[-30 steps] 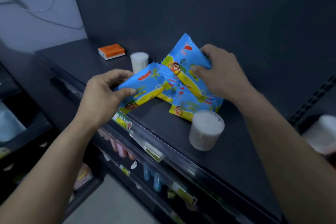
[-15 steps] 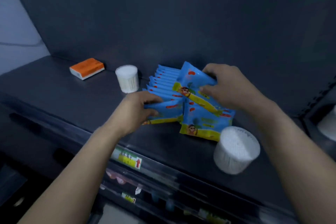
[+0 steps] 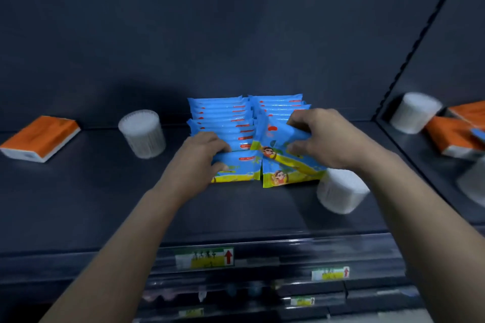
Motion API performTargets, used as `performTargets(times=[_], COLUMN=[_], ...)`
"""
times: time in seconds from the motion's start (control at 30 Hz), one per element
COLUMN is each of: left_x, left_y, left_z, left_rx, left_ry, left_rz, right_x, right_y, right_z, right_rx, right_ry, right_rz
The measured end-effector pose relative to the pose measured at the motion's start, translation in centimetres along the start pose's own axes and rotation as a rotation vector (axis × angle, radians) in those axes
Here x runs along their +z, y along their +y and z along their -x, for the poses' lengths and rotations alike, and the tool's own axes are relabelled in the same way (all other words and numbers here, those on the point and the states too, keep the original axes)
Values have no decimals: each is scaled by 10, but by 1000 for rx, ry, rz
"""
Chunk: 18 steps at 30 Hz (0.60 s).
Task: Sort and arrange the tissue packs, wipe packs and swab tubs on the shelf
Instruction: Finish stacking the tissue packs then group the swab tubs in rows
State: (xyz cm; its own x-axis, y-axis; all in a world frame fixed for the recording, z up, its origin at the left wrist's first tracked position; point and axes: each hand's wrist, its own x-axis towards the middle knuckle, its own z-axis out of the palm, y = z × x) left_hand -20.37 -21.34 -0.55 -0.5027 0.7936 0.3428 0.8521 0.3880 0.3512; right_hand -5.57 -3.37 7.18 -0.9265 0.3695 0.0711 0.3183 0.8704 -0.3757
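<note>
Two rows of blue and yellow wipe packs (image 3: 223, 118) stand upright at the middle of the dark shelf (image 3: 91, 191). My left hand (image 3: 202, 155) grips the front pack of the left row (image 3: 236, 173). My right hand (image 3: 322, 139) pinches a tilted wipe pack (image 3: 275, 136) at the front of the right row. A white swab tub (image 3: 141, 134) stands left of the packs, and another swab tub (image 3: 341, 191) lies on its side under my right forearm. An orange tissue pack (image 3: 42, 139) lies flat at far left.
Right of a dark divider panel (image 3: 420, 139), another swab tub (image 3: 412, 113) and orange tissue packs (image 3: 456, 134) show, possibly a neighbouring bay. The shelf's front rail carries yellow price labels (image 3: 204, 258). Lower shelves with goods are blurred below.
The view has swung to face the shelf squarely. My left hand has set its pack upright at the front of the left row; my right hand still holds its tilted pack.
</note>
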Motion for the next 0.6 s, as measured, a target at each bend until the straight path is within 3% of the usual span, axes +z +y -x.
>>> performTargets(times=[0.1, 0.27, 0.6], left_x=[5, 12, 15], left_y=[-8, -12, -4], left_z=[2, 8, 10], left_rx=[60, 5, -101], left_ry=[60, 95, 113], left_rz=[-136, -219, -212], right_x=[2, -3, 6], right_y=[0, -2, 4], right_z=[0, -5, -6], right_rx=[15, -10, -126], right_ry=[38, 84, -177], right_rz=[25, 12, 50])
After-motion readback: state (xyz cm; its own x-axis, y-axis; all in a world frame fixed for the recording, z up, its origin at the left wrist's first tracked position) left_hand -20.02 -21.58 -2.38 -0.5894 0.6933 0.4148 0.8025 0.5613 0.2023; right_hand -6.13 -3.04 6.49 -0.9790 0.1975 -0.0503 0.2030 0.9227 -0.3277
